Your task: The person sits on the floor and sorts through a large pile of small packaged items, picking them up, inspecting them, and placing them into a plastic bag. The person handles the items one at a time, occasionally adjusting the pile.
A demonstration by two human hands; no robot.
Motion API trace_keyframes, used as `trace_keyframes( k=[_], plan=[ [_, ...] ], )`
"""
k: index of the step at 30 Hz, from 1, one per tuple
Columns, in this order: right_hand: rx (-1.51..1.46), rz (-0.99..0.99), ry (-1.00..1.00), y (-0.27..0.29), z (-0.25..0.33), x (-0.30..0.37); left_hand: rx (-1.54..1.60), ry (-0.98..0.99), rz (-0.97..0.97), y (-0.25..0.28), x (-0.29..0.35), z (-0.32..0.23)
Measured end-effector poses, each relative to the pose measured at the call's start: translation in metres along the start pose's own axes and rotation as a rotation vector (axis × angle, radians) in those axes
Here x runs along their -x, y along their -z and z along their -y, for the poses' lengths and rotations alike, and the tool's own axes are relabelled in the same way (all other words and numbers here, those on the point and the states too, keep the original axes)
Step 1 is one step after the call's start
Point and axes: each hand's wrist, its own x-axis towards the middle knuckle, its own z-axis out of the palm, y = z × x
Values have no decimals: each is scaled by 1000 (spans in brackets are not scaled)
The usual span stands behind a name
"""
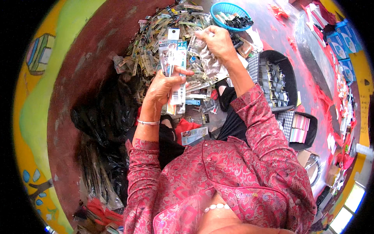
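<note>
My left hand [167, 82] is closed around several long, flat clear blister packs [178, 74] with printed cards, held upright above the pile. One has a hang hole at its top. My right hand [220, 43] is farther forward and to the right, its thumb and fingers pinched together. What sits between those fingertips, if anything, is too small to make out. Just below it lies a crumpled greyish bag or cloth [212, 62]. Beneath both hands spreads a big heap of similar blister packs [146, 58].
A blue plastic basket [215, 8] with black and pale items stands beyond the heap. To the right are a black box of metallic parts [291, 74] and another of striped cards [311, 134]. Black plastic bags [101, 109] lie left; a single pack [194, 135] lies near my lap.
</note>
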Motion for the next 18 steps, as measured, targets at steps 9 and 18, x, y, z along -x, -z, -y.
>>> trace_keyframes(
  k=[9,18],
  plan=[
    [164,113,74,1,0,-2,-17,63,-28,-3,6,3],
    [-386,243,-267,-8,4,3,32,24,49,-6,4,9]
  ],
)
